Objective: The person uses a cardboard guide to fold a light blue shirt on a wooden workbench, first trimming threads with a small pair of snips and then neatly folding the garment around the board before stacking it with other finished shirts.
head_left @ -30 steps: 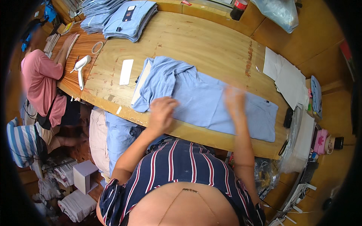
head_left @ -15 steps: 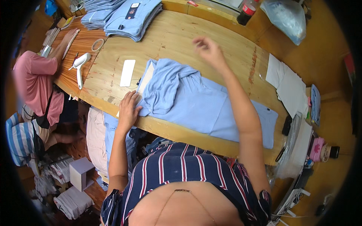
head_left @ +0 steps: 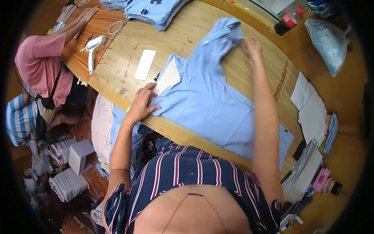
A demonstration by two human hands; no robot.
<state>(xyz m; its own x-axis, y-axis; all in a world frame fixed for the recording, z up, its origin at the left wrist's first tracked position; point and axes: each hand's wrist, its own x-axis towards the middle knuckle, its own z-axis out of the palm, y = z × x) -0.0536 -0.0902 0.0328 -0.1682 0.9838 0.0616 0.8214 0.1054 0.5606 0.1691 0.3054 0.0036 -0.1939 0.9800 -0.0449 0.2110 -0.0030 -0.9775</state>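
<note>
A light blue shirt (head_left: 212, 101) lies spread on the wooden table (head_left: 117, 66). My left hand (head_left: 141, 103) presses flat on its near left edge, over a white cardboard sheet (head_left: 167, 78) that sticks out from under the cloth. My right hand (head_left: 252, 46) reaches far across and pinches the shirt's sleeve (head_left: 224, 37), which is pulled out toward the table's far side.
A white rectangular card (head_left: 145, 64), a white hand steamer (head_left: 92, 48) and a tape roll (head_left: 114, 27) lie at the left. Folded blue shirts (head_left: 156, 9) are stacked at the back. A person in pink (head_left: 39, 62) works at the left. White paper sheets (head_left: 309, 105) lie right.
My right hand has moved from the shirt's near right part to the far side, drawing the sleeve out. My left hand slid up along the shirt's left edge.
</note>
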